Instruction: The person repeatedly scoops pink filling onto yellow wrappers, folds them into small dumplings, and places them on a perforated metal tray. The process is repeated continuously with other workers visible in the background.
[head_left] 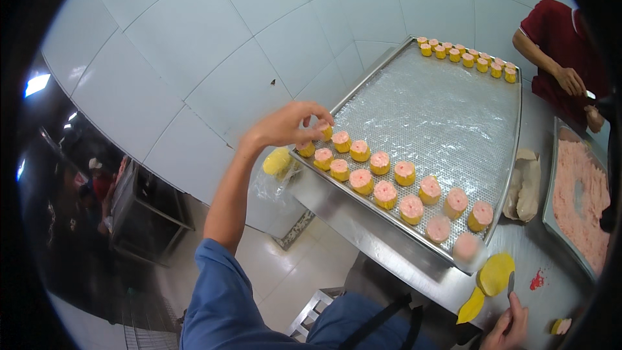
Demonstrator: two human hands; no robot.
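My left hand [291,126] reaches over the near left corner of a metal tray [427,104]. Its fingers pinch a shumai [325,131], yellow-wrapped with pink filling on top, at the left end of a row. Two rows of similar shumai [361,181] run along the tray's near side. By the counter's front edge, my right hand [508,329] grips a flat grey metal spreader [511,283]; most of its handle is hidden in the fingers. The spreader's tip is beside a stack of round yellow wrappers [495,273], with a folded wrapper [471,306] lying against them.
More shumai [468,60] line the tray's far end. At right stands a pan of pink filling [578,181], beyond a crumpled brown paper bag [523,188]. A co-worker in dark red [560,45] handles something small. A plastic bag with yellow contents [277,163] sits left of the tray.
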